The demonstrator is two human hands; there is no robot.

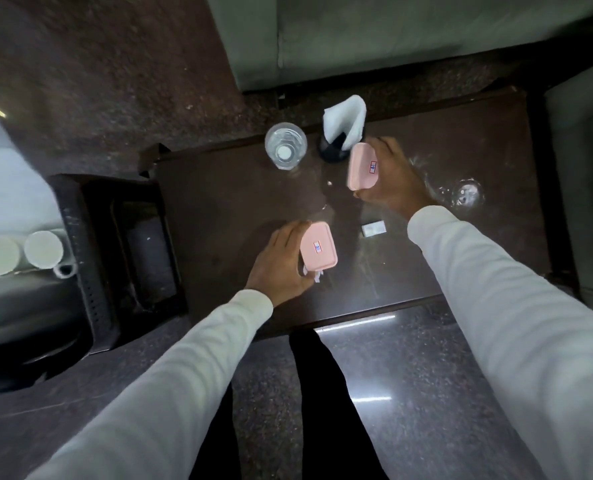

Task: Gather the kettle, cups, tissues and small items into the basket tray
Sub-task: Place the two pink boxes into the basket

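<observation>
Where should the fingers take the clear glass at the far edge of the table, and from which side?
Grip the clear glass around its side wall, below the rim, coming from its left. It stands upright with its mouth open upward, so a wrap on the round wall suits it. The tissue holder stands close on its right, while the left side is open. The glass sits near the table edge, so lift straight up.

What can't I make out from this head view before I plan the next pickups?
- Left pink box: contents hidden by its lid; the left hand covers its near side.
- Right pink box: label too small to read; whether the right hand has lifted it is unclear.
- Small white item: too small to identify.
- White cups at the left edge: blurred and distorted.
- Basket tray: interior too dark.
</observation>
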